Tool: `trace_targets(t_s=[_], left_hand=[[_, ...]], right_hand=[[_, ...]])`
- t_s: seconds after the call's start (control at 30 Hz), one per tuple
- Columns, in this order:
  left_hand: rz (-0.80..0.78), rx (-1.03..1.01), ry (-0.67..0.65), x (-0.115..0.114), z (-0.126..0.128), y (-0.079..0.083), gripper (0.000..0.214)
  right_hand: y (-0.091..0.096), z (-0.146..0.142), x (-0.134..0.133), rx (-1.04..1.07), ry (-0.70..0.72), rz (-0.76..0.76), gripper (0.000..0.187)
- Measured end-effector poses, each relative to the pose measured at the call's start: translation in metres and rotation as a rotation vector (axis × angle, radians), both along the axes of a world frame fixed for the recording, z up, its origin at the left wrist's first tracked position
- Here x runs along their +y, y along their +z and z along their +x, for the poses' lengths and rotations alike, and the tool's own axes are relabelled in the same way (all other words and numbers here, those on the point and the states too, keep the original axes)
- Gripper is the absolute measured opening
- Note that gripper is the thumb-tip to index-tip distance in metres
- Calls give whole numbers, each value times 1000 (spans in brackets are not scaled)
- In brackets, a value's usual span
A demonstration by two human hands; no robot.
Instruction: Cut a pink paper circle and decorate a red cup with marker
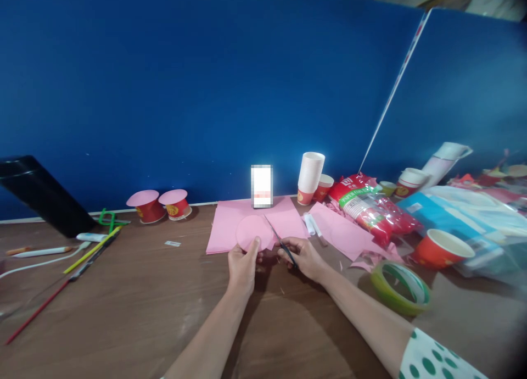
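Observation:
My left hand (pixel 244 266) pinches the lower edge of a round piece of pink paper (pixel 250 229), thumb on top. In my right hand (pixel 305 258) is a pair of scissors (pixel 290 251), its blades pointing up and left beside the round paper's right edge. Whether the blades touch the paper I cannot tell. Beneath and behind both hands lies a stack of pink paper sheets (pixel 221 225). A small upright screen, blurred out (pixel 262 187), stands at the back of the stack.
Two red cups with pink discs on top (pixel 150 207) stand at the left back. Stacked paper cups (pixel 311 173), a red plastic pack (pixel 364 206), pink scraps (pixel 343 233), a tape roll (pixel 381 291) and an orange cup (pixel 442 250) crowd the right. Pens and a black cylinder (pixel 49 195) lie left.

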State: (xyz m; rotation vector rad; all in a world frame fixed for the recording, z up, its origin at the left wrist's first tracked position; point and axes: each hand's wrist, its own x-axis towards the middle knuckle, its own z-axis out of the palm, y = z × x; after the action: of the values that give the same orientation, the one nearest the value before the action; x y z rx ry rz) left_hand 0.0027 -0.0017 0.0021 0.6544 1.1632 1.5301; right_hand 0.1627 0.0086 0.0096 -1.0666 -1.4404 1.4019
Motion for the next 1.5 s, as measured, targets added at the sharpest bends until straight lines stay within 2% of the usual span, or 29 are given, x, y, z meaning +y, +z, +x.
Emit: trace_targets(t_s=[0.33, 0.5, 0.63, 0.87, 1.0, 1.07, 1.23, 1.4, 1.5], left_hand=[[-30, 22, 13, -1, -1, 3, 40], [-31, -66, 8, -2, -2, 7, 41], [18, -144, -7, -2, -2, 9, 39], [46, -157, 3, -1, -3, 11, 37], [63, -143, 66, 0, -7, 10, 38], [63, -123, 131, 1, -11, 10, 38], [64, 120, 242, 5, -24, 10, 31], [50, 188, 361, 13, -35, 2, 29], [53, 170, 372, 14, -36, -2, 33]], right_hand=[[-2, 0, 2, 13, -23, -18, 40], [2, 2, 0, 112, -101, -14, 47], [5, 1, -2, 155, -103, -26, 52], [5, -2, -2, 174, -103, -17, 52], [2, -3, 0, 149, -154, 46, 51], [0, -4, 0, 89, -206, 134, 48], [3, -3, -1, -134, -349, 358, 38], [3, 1, -1, -247, -362, 412, 46], [-3, 1, 2, -293, -372, 424, 48]])
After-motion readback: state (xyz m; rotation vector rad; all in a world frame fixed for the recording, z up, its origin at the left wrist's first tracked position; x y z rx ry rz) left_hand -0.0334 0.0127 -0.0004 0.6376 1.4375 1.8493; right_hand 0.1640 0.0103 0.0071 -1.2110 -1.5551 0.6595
